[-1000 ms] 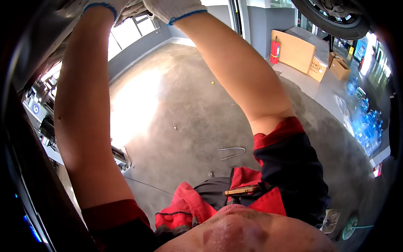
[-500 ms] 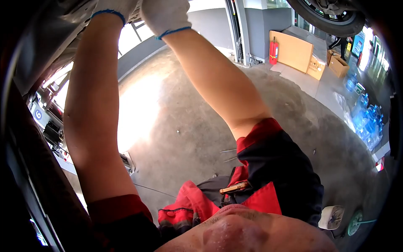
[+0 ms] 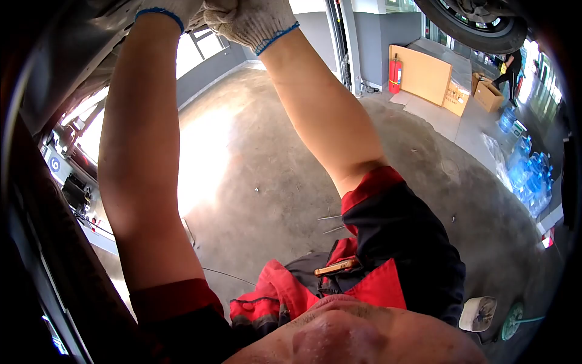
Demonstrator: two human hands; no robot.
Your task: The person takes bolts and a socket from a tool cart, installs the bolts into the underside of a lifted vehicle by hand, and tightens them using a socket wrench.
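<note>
on the far left, the big grey metal underside of a car [image 3: 76,67] hangs over you. next, your white-gloved, blue-cuffed left hand [image 3: 173,7] reaches up by it; its fingers are hidden, so i can't tell if they hold anything. just right, your white-gloved, blue-cuffed right hand [image 3: 251,21] looks bent; i can't tell what it grips. your work up there looks under way, but what's done or left doesn't show. far right hangs a round black rubber tyre [image 3: 512,36].
</note>
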